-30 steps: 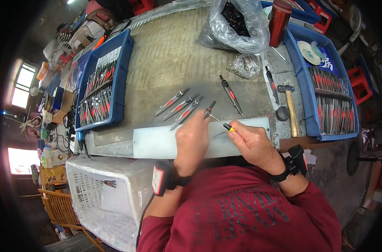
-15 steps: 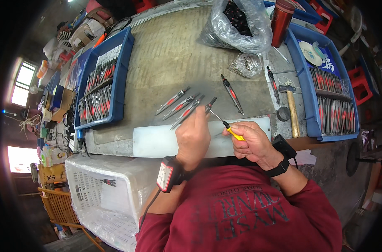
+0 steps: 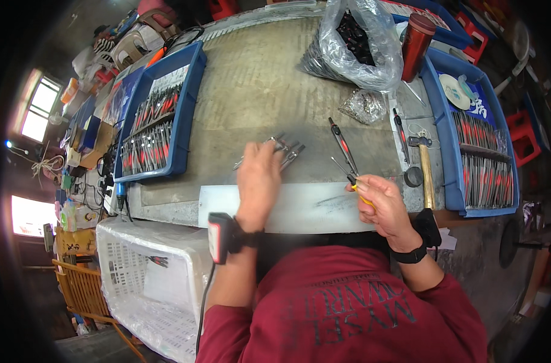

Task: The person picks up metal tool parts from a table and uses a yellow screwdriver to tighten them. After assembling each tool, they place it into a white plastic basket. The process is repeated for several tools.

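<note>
My left hand (image 3: pixel 260 178) is over a small group of black, silver and red drawing compasses (image 3: pixel 292 155) on the worktop. Its fingers are bent closed around a compass among them, though the fingertips and most of that compass are hidden. In my right hand (image 3: pixel 381 206) is a small screwdriver (image 3: pixel 361 192) with a yellow and black handle. Its thin shaft points up and left, away from the compasses under my left hand. Just beyond the screwdriver tip a single compass (image 3: pixel 343 144) lies by itself.
Blue trays of compasses stand left (image 3: pixel 181 130) and right (image 3: pixel 451 175). A hammer (image 3: pixel 427 175), a black ring (image 3: pixel 413 176) and another compass (image 3: pixel 401 133) lie at right. Farther back are a clear bag (image 3: pixel 378 66) of black parts and a red tumbler (image 3: pixel 417 45). A whitish board (image 3: pixel 324 209) lines the near edge.
My left hand has moved left with its compass onto the group lying there, covering part of it. The screwdriver has come away from that compass, and my right hand has shifted slightly right.
</note>
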The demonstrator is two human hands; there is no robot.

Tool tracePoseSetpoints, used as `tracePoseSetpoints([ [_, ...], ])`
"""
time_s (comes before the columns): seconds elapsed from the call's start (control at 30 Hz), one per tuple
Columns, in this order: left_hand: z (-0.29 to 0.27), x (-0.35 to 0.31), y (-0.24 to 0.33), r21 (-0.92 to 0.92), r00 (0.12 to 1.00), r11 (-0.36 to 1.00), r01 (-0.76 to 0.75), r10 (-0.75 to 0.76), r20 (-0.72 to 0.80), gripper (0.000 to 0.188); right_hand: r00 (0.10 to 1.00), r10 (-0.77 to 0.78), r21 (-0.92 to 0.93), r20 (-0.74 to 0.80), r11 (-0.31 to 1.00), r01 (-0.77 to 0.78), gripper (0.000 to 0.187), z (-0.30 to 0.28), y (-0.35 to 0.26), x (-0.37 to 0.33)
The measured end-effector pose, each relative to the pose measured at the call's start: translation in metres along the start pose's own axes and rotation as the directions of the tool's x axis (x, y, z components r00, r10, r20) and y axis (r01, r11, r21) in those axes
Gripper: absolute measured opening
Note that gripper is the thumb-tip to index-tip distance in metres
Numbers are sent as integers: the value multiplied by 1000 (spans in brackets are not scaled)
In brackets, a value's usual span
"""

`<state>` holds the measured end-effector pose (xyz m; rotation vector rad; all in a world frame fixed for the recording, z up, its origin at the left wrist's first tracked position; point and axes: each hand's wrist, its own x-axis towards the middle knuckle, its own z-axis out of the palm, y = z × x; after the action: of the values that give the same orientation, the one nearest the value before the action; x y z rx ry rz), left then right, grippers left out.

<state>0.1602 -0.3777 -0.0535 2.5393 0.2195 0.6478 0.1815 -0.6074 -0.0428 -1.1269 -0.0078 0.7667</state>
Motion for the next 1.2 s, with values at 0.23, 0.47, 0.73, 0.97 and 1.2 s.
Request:
tracePoseSetpoints([
  [0.23,5,30,-51,48,993,996,72,-76,88,18,990,-136,-55,-45,990,134,16,-13,-1,-2],
  [0.47,13,40,-78,205,988,977,-59,28,154,11,983,-172,-84,-55,982,167,16,-21,4,-2],
  [0.73,17,42,-55,311,995,950,-37,7,96,17,971,-219,-111,-92,972,208,15,-31,4,-3],
  [0.97,58,37,24,42,982,999,-18,10,190,25,970,-221,-64,-100,974,215,15,-35,4,0],
  [1.2,92,35,54,119,940,985,121,-152,304,37,964,-230,-91,-131,971,220,14,-38,3,-5],
])
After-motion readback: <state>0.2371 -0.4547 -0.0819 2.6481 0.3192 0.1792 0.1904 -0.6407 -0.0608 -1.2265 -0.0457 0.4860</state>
